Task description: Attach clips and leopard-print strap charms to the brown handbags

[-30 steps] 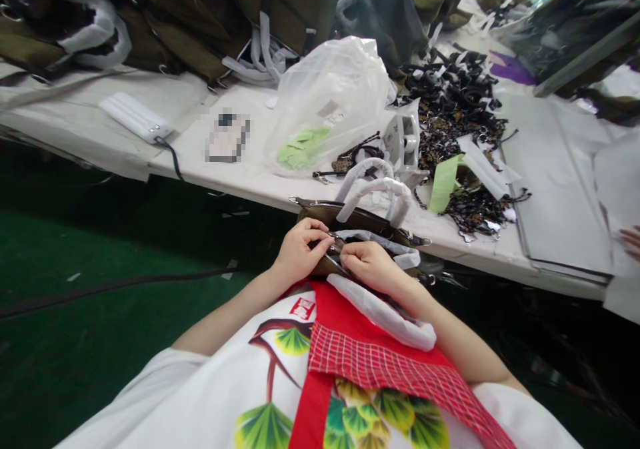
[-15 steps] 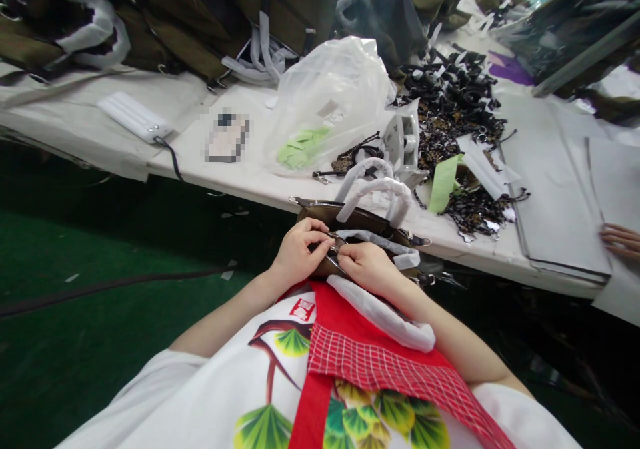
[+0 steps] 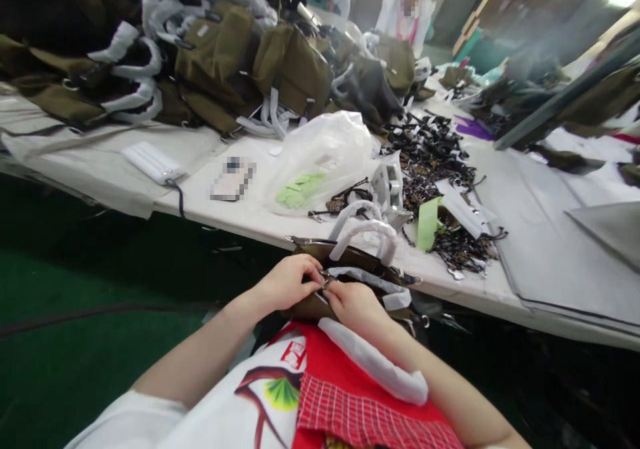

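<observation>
View has tipped up since the earlier frames; bag and hands sit lower in shot, and a person in white [image 3: 395, 19] has come in at the top behind the piles; the co-worker's hand at the right edge is gone from view; both own hands remain at the same spot on the bag.

Olive-brown fabric bag [image 3: 311, 307] with zip and white-wrapped handles is held against the red checked apron [image 3: 345, 405], just off the edge of the white table [image 3: 225, 223]; long axis runs left to right, right end slightly nearer the wearer; mouth faces up.

Left hand [image 3: 289, 282] has thumb and fingertips pinching the bag at the zip; right hand [image 3: 356, 306] pinches just beside it, fingers curled; exact part hidden by fingertips.

Near white-wrapped handle [image 3: 373, 362] lies over the apron by the right forearm; upright white-wrapped loops [image 3: 367, 227] stand beyond the hands; can't tell if they're the same bag's.

Beyond: clear plastic bag with green pieces [image 3: 333, 145]; heap of black and patterned straps [image 3: 440, 169] right of it; olive bags [image 3: 293, 69] piled behind; loops and clear bag block the table straight ahead.
</observation>
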Motion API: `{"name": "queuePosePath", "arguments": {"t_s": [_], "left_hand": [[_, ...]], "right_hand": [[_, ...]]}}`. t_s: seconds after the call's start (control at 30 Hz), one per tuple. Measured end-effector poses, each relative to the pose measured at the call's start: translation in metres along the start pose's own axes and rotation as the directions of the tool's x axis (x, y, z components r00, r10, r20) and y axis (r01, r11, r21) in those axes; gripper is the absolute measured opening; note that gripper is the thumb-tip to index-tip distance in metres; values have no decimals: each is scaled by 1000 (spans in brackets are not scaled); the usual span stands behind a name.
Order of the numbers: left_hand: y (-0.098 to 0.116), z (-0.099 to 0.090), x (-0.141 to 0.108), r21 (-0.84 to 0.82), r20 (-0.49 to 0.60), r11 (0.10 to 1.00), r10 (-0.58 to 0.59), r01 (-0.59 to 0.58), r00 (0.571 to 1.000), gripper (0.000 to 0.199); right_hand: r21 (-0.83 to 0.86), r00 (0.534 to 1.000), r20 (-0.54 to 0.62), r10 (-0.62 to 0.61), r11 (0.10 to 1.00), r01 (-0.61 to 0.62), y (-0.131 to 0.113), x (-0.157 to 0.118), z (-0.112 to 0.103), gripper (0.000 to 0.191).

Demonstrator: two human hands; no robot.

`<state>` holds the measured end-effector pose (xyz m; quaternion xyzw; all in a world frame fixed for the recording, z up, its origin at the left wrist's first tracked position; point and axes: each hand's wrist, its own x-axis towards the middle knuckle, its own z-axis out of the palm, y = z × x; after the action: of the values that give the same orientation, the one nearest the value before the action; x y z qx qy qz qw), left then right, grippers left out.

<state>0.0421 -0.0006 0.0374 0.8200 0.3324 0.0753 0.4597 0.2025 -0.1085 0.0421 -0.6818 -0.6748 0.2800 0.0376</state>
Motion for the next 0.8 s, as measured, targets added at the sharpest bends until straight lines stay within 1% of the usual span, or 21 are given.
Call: {"name": "queuePosePath", "arguments": {"t_s": [0.1,0.2,0.27,0.37,0.43,0.5,0.6,0.67,0.73,0.77,0.8], "left_hand": [[6,1,0,108,-1,993,-38,37,999,11],[9,-2,-3,176,-15,984,-3,5,1000,12],[10,-7,-7,154,-37,987,52,-45,998,12],[12,-17,-13,36,-117,993,115,-112,986,12],[14,-22,-16,-43,-202,985,155,-167,967,13],[17,-24,-19,-87,-251,972,193,-220,949,13],[21,-20,-17,-113,-237,955,243,-275,941,13],[20,-19,-11,-115,-235,948,264,-297,935,12],[17,-23,0,-86,-296,959,234,-270,926,11],[15,-27,8,-47,-337,974,192,-220,922,13],[14,-32,17,18,-365,991,131,-133,922,17]], "right_hand": [[69,1000,-11,14,997,-13,0,2,2,27],[89,1000,-10,29,996,-28,-2,0,0,25],[86,998,-42,50,995,-46,-4,-4,-3,22],[140,986,-155,68,989,-46,-5,-9,-7,21],[227,971,-233,45,974,9,-5,-9,-7,27],[332,963,-271,-16,937,109,-4,-6,-3,33],[433,961,-255,-105,876,211,-1,1,7,27],[415,958,-260,-120,882,223,1,3,11,26],[320,946,-302,-116,922,216,4,3,11,28],[254,940,-320,-118,945,205,5,2,10,29],[183,937,-327,-122,965,190,6,2,9,30]]}}
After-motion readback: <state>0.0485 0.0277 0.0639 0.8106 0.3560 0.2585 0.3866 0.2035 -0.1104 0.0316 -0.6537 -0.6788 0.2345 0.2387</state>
